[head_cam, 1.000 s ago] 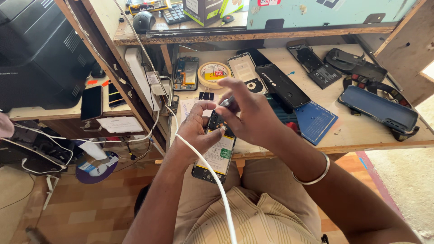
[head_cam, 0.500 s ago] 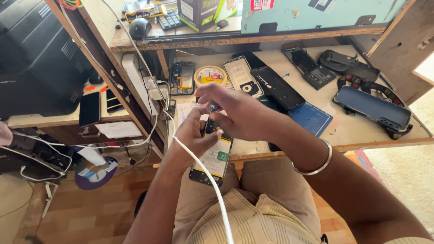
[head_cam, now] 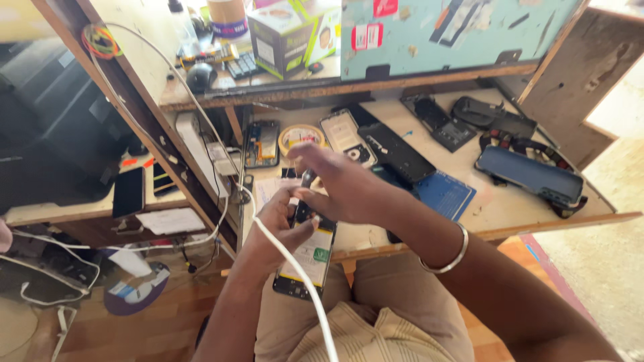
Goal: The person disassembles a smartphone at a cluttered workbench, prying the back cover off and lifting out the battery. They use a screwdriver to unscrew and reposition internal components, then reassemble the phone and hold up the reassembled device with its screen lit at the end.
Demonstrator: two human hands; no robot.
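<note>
My left hand [head_cam: 282, 224] grips an opened phone [head_cam: 307, 258] from its left side, holding it over my lap with its yellow-white battery facing up. My right hand [head_cam: 339, 184] reaches over the phone's top end, fingers pinched on a thin dark tool [head_cam: 307, 178] that points at the phone's upper part. A silver bangle [head_cam: 446, 251] sits on my right wrist. A white cable [head_cam: 295, 268] runs across my left hand down to my chest.
The wooden workbench [head_cam: 496, 214] carries a blue mat [head_cam: 444, 194], another opened phone [head_cam: 261, 143], a tape roll [head_cam: 300, 137], phone back covers [head_cam: 345, 134], and a long dark mirror-like device [head_cam: 530, 174]. Boxes [head_cam: 282, 37] stand on the upper shelf. A black phone [head_cam: 129, 192] lies on the left shelf.
The view has shifted slightly. My hands stay together on the phone, with the right hand's fingers and tool moving a little at its top end.
</note>
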